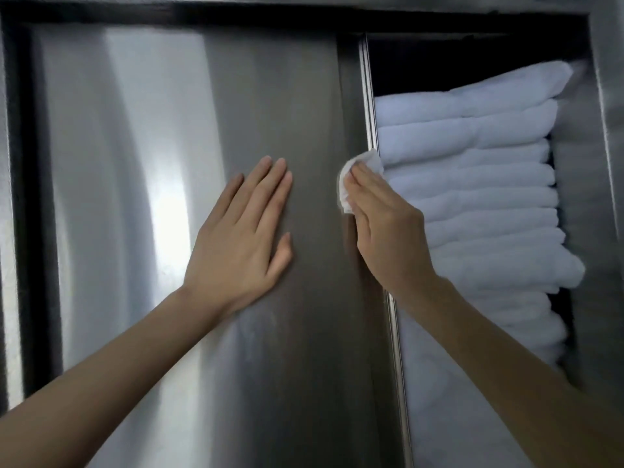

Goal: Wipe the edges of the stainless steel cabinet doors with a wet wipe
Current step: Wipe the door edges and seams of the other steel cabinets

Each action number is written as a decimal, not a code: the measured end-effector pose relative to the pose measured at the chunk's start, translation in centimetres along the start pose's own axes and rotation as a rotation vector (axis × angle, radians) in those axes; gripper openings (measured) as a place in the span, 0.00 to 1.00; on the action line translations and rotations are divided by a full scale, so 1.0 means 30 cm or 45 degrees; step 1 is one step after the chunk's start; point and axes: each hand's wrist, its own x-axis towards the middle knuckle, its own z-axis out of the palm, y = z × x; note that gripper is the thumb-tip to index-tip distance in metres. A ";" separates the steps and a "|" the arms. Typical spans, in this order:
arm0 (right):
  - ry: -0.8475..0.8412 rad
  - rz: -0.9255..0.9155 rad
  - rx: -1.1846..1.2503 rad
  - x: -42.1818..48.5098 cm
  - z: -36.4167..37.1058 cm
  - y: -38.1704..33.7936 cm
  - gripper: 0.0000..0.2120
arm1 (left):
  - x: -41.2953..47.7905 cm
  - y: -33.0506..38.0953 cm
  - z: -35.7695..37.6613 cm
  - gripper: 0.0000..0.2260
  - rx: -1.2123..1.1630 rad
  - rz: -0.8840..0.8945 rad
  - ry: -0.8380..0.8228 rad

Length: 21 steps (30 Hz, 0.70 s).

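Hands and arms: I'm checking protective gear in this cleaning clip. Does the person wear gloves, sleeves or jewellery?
No. The left hand and right hand are bare, with no gloves, and no ring shows on the visible fingers. Both forearms are uncovered to the frame's edge, with no sleeve, watch or bracelet in view. The nails look short and unpainted.

Stainless steel cabinet [607, 96], front view. A brushed-steel door [270, 96] covers the left part; the right-hand compartment [472, 55] stands open. Inside it a stack of folded white towels [472, 204] fills most of the opening, rounded folds facing outward, with a dark gap above the top towel. The shelf beneath the stack is out of view.
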 end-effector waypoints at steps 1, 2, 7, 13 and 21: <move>-0.017 0.012 -0.007 0.048 -0.002 0.001 0.18 | 0.001 -0.002 0.002 0.26 0.003 0.002 0.008; -0.040 0.032 -0.026 0.095 -0.005 0.002 0.18 | 0.002 -0.003 0.003 0.27 0.004 0.006 0.010; -0.105 0.118 -0.121 0.129 -0.012 -0.019 0.17 | -0.008 0.008 0.002 0.32 -0.011 -0.004 -0.046; -0.127 0.099 -0.071 -0.069 -0.025 -0.071 0.18 | -0.017 0.030 0.009 0.35 0.008 -0.019 -0.070; -0.139 0.131 -0.271 0.310 0.021 -0.001 0.19 | -0.018 0.026 0.024 0.35 0.013 0.006 -0.044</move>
